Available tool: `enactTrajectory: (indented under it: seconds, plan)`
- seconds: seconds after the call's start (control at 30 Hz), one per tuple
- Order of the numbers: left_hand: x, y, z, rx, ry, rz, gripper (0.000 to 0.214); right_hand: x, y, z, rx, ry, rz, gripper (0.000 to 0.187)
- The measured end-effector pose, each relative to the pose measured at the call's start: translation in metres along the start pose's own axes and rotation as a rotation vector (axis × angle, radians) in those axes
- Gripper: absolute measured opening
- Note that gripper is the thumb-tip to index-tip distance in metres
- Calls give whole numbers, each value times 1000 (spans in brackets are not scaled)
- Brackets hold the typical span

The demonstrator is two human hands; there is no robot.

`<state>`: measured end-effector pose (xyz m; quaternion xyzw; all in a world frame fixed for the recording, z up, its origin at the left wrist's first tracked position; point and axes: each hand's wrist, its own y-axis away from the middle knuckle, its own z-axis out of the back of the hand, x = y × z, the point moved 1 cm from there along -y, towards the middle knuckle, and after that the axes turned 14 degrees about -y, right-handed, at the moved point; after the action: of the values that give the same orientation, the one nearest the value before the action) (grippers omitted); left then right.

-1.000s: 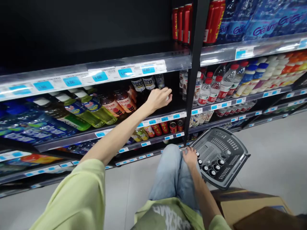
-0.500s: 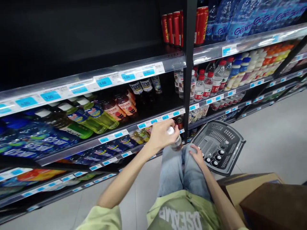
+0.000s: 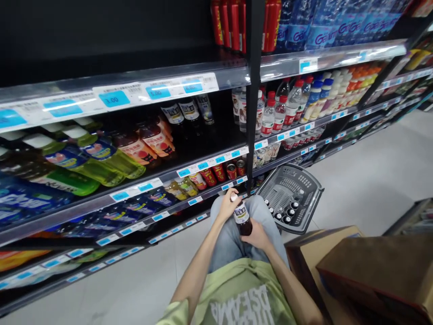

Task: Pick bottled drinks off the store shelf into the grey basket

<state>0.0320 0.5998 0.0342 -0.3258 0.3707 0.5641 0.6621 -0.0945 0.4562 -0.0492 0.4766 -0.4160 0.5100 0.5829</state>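
Note:
A dark drink bottle (image 3: 241, 215) with a white cap and a white-and-blue label is tilted above my lap. Around its neck, just below the cap, the fingers of my left hand (image 3: 227, 206) are closed. My right hand (image 3: 258, 235) is wrapped round the bottle's lower end, its fingers partly hidden. Similar dark bottles (image 3: 188, 111) stand on the middle shelf to the left of the black upright. Beyond my right knee is a grey shopping basket (image 3: 318, 198) holding several white-capped bottles (image 3: 290, 212).
Tilted green-tea and peach-coloured bottles (image 3: 152, 137) line the middle shelf (image 3: 135, 187) on the left. Red cans (image 3: 233, 25) and large water bottles (image 3: 324, 27) fill parts of the upper shelf. A black upright (image 3: 254, 81) divides the bays. Cardboard boxes (image 3: 372, 266) sit at my right.
My left hand has brought the bottle down and towards my lap. My right hand has come off my knee and taken hold of the bottle's lower end. The view has shifted to the right.

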Motion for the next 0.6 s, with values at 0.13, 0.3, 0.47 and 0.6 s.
enactTrajectory:
  seconds: [0.13, 0.3, 0.47, 0.6]
  plan:
    - [36, 4, -7, -69, 255, 85, 30, 1, -5, 5, 110, 158, -69, 39]
    - [49, 7, -22, -53, 424, 46, 41, -5, -3, 12, 169, 184, -55, 50]
    - [61, 5, -32, -74, 414, 68, 29, -10, -3, 13, 164, 184, -53, 66]
    - [67, 5, -35, -72, 406, 84, 20, -8, -1, 13, 169, 161, -61, 69]
